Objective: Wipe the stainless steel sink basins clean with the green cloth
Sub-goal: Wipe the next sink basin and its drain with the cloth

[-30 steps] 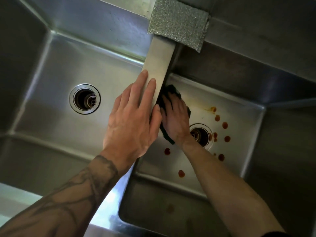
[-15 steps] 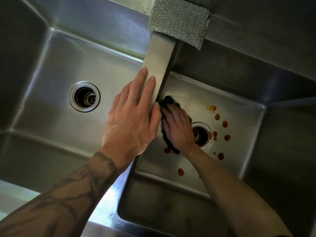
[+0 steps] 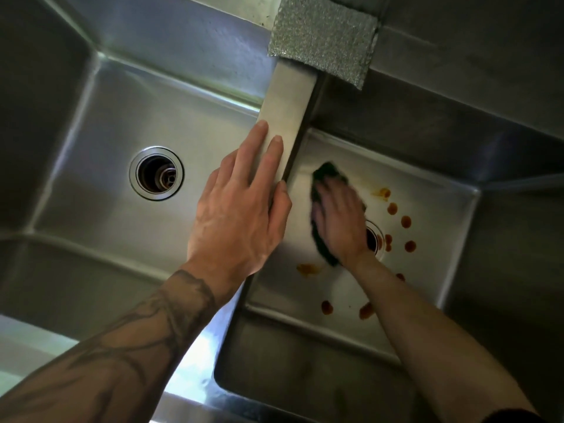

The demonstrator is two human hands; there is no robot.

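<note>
Right hand [image 3: 338,221] presses green cloth [image 3: 328,175] flat on stained right basin [image 3: 433,190] floor, grip wide; left hand [image 3: 241,218] rests open-fingered on divider [image 3: 290,99].

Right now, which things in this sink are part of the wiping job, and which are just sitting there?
In the job: green cloth pressed under the right hand; reddish-brown spots in the right basin; left basin; left hand, resting on the divider.
Just lying about: silvery scouring pad, draped at the divider's far end.
</note>
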